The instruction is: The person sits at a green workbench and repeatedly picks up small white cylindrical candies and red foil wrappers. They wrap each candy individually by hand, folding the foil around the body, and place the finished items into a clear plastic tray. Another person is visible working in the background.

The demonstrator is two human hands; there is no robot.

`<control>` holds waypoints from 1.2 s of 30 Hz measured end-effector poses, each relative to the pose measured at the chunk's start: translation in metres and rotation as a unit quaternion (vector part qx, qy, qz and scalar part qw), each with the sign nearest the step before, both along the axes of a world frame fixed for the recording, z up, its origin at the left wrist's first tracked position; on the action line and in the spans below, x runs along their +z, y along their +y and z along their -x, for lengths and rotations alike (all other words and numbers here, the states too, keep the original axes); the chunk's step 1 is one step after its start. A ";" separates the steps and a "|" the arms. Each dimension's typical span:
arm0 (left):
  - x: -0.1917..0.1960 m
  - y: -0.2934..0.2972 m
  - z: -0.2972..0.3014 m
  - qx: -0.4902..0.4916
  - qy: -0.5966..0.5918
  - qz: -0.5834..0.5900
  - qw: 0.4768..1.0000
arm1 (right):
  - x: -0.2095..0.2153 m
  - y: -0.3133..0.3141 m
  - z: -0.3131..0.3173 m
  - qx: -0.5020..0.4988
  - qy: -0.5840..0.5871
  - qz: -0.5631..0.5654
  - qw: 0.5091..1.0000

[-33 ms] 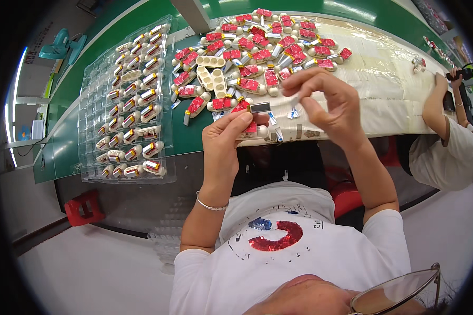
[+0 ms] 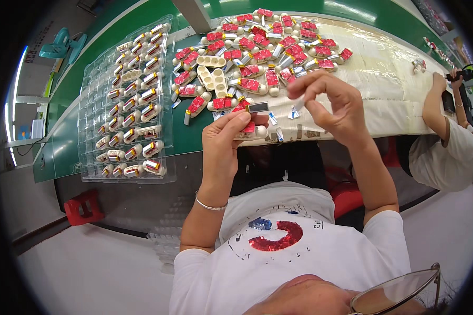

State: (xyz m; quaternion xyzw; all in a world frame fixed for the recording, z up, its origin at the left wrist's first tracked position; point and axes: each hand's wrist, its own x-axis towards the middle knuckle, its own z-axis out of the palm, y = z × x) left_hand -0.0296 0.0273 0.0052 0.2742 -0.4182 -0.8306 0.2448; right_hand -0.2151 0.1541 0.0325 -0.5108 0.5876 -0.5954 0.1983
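My left hand [image 2: 227, 137] holds a small cream capsule-shaped piece with a red label [image 2: 248, 127]. A little dark-and-silver rectangular part [image 2: 258, 107] sits at its fingertips. My right hand [image 2: 328, 105] hovers just right of that part, thumb and forefinger pinched together. Whether anything thin is between them I cannot tell. Both hands are over the front edge of the green table [image 2: 194, 137]. Behind them lies a pile of several like cream pieces with red labels [image 2: 270, 50].
A clear plastic compartment tray [image 2: 92, 113] at the left holds several finished pieces in rows. A pale taped sheet [image 2: 389, 79] covers the table's right part. Another person [image 2: 446, 147] works at the far right. A red stool [image 2: 83, 207] stands on the floor at the lower left.
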 end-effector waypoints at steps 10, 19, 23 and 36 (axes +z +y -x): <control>0.002 0.006 0.001 -0.065 0.022 -0.075 0.995 | -0.018 0.001 -0.022 0.023 0.009 -0.009 1.000; 0.000 0.012 0.002 -0.091 0.096 -0.134 0.982 | -0.028 -0.015 -0.042 -0.002 -0.110 0.068 0.992; 0.001 0.016 0.003 -0.063 0.096 -0.072 0.991 | -0.016 -0.011 -0.037 -0.011 -0.085 0.040 0.996; 0.001 0.018 -0.004 0.012 0.064 0.034 0.997 | -0.001 -0.012 -0.044 -0.038 0.067 0.010 0.997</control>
